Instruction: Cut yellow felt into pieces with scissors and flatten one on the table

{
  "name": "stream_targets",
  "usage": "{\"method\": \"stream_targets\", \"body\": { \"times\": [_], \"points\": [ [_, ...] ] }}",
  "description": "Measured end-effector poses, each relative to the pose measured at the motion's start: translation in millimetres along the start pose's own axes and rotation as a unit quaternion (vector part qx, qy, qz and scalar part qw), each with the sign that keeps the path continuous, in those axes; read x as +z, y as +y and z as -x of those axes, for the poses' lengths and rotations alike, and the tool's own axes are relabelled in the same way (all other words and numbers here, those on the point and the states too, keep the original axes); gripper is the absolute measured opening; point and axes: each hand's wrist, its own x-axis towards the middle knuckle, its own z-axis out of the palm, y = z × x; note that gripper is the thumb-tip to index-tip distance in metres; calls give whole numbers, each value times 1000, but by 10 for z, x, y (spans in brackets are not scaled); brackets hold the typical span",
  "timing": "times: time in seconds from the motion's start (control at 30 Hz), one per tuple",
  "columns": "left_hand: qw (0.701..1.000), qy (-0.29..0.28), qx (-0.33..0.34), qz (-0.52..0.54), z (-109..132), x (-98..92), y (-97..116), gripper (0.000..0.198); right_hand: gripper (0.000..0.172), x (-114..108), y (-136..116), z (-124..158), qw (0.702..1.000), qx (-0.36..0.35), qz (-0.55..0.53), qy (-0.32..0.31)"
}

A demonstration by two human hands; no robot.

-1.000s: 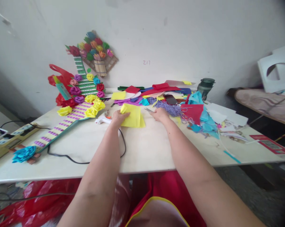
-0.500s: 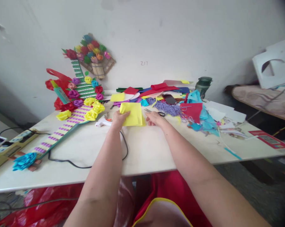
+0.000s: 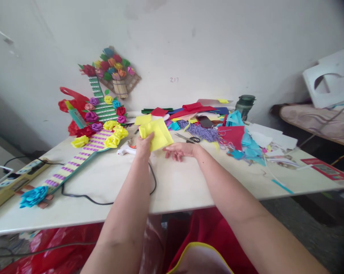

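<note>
My left hand (image 3: 145,145) is closed on a sheet of yellow paper (image 3: 161,133), pinching its left side, where the edge curls over. The paper is tilted, with its lower right corner towards my other hand. At that corner my right hand (image 3: 181,150) is open, palm partly up and fingers loosely spread. Its index finger lies along the corner; whether it presses on the paper I cannot tell. Just beyond the right hand, scissors (image 3: 189,138) with dark handles lie on the table. Left of the left hand lies a white glue gun (image 3: 126,149).
A decorated guitar shape (image 3: 83,154) with paper flowers lies at the left, beside a power strip (image 3: 18,177). Behind are stacked coloured papers (image 3: 195,110), purple yarn shreds (image 3: 202,131), a phone (image 3: 204,121) and a dark bottle (image 3: 244,104). A black cord (image 3: 86,197) crosses the tabletop.
The yellow paper has turned, its lower right corner swinging out to the right. My right hand has moved left and nearer me, away from the scissors, to the paper's corner.
</note>
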Motion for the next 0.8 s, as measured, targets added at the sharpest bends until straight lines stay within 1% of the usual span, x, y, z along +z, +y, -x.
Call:
{"method": "stream_targets", "body": {
  "times": [0.1,0.13,0.17,0.23,0.27,0.3,0.33,0.37,0.4,0.43,0.47,0.5,0.53,0.6,0.67,0.8],
  "points": [
    [1000,3,10,3,-17,-11,-34,30,53,13,9,-4,998,-25,50,33],
    [1000,3,14,4,-23,-16,-44,30,51,-10,11,4,996,-27,68,57],
    [1000,3,17,5,-26,-20,-51,30,46,-46,14,15,991,-31,91,91],
    [1000,7,20,6,-23,-20,-54,29,27,-146,24,38,968,-17,173,179],
    [1000,12,19,6,-16,-15,-51,27,20,-200,30,47,945,-9,226,235],
    [1000,16,17,5,-8,-9,-46,26,16,-252,38,55,911,2,283,299],
    [1000,18,17,5,1,-1,-40,25,15,-296,44,62,866,14,340,367],
    [1000,22,17,6,9,7,-34,24,16,-330,50,69,820,33,390,418],
    [1000,25,18,6,15,14,-29,24,19,-353,55,74,781,52,429,451],
    [999,27,19,7,19,20,-26,23,22,-364,57,79,750,72,461,470],
    [999,29,21,7,22,23,-24,23,26,-365,59,83,729,92,484,475],
    [999,30,21,5,22,26,-24,24,28,-360,61,86,719,111,501,469],
    [999,31,21,3,22,26,-26,24,30,-351,64,87,714,128,513,459],
    [999,31,21,-1,21,22,-34,23,31,-334,75,87,714,152,525,437],
    [999,31,23,-4,19,16,-45,23,30,-329,92,87,714,154,531,429],
    [999,28,24,-4,11,3,-64,22,29,-349,111,110,690,142,550,449]
  ]
}}
